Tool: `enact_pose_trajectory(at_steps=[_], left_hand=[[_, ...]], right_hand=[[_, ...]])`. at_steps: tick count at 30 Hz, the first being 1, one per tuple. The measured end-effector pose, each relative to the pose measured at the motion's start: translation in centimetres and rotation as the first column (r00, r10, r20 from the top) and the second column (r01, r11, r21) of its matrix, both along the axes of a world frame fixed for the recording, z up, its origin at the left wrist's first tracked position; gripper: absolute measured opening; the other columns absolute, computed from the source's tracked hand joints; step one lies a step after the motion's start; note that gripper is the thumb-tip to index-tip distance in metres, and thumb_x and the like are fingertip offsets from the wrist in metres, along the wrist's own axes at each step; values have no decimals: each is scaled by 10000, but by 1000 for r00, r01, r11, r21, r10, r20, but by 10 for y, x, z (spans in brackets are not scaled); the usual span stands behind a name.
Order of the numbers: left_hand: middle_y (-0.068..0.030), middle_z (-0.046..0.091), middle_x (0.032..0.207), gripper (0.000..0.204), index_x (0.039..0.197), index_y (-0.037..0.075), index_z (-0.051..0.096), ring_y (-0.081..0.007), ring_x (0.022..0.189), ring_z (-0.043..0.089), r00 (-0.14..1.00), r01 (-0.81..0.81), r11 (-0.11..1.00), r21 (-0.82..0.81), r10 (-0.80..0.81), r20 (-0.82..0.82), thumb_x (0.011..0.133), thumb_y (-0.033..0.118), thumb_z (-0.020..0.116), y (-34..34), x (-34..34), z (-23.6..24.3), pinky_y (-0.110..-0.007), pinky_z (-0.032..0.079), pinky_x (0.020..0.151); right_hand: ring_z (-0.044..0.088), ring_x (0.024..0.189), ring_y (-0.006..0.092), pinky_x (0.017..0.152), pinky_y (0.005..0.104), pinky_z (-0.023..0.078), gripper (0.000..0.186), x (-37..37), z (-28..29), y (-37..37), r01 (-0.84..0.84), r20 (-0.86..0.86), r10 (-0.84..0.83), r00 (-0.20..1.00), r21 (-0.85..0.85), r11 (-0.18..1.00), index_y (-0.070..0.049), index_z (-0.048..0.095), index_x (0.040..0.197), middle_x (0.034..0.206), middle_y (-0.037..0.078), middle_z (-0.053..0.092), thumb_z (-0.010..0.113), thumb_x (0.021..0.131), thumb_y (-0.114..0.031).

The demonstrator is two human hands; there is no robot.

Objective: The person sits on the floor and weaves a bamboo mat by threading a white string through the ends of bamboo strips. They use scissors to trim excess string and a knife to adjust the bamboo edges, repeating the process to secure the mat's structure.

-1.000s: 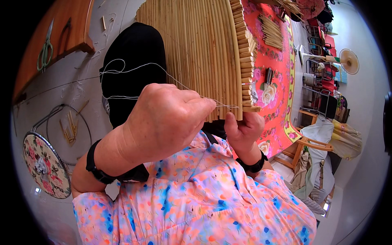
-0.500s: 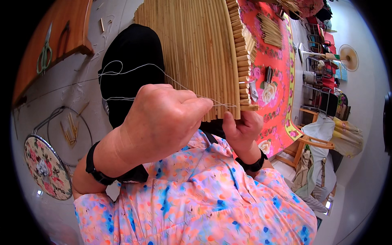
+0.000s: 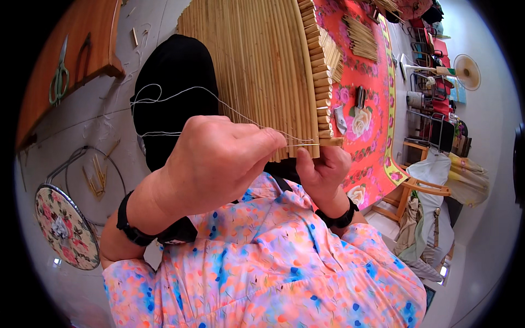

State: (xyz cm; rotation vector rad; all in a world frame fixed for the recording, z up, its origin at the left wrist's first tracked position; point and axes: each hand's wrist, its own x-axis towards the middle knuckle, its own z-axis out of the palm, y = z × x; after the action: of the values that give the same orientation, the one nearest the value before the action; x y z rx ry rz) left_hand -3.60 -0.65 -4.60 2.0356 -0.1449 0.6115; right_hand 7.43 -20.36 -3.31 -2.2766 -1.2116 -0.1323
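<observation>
A mat of tan reed stalks point(image 3: 257, 65) lies in front of me, its stalks side by side and their cut ends along the right edge. At its near corner my left hand point(image 3: 210, 164) is closed in a pinch on what looks like a thin needle point(image 3: 302, 145), pointing right. White thread point(image 3: 188, 89) trails from there in a loose loop over my black-clad knee. My right hand point(image 3: 325, 170) grips the mat's near right corner, thumb in front and fingers curled behind, mostly hidden. One short stalk point(image 3: 331, 141) juts out beside it.
Green-handled scissors point(image 3: 59, 82) and dark pliers point(image 3: 83, 54) lie on a wooden table point(image 3: 104, 33) at left. A flowered stool point(image 3: 66, 227) stands below. On the red floral cloth point(image 3: 377, 109) at right are a stalk bundle point(image 3: 361, 38) and a dark cylinder point(image 3: 360, 97).
The needle has straightened out level between my hands and sits slightly lower against the mat's edge. Both hands keep nearly the same place and grip.
</observation>
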Motion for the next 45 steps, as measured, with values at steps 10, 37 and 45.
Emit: enact_pose_trajectory(at_steps=[10,37,45], left_hand=[[-117,603,656,112,896,29,602,-289,568,626,985,63,986,-156,-86,-147,798,-9,641,-12,0,-14,-345,470,501],[-151,612,678,96,878,36,580,-329,634,636,870,202,978,51,-155,-468,810,49,647,3,-10,-11,-379,483,535],[-119,609,669,93,883,22,644,-305,611,623,985,23,1000,11,-20,-170,791,20,661,14,-14,6,-364,480,524]], right_hand=[[582,502,279,464,360,443,262,0,-4,-3,17,25,-17,1000,9,1000,-35,649,772,606,115,601,768,744,-267],[554,483,287,454,357,436,314,-2,-5,-8,19,-77,-16,997,31,999,-16,610,698,575,126,552,776,759,-275],[565,483,290,456,352,443,268,-2,-5,-5,27,-61,-25,998,41,999,-14,624,706,574,133,567,776,725,-234]])
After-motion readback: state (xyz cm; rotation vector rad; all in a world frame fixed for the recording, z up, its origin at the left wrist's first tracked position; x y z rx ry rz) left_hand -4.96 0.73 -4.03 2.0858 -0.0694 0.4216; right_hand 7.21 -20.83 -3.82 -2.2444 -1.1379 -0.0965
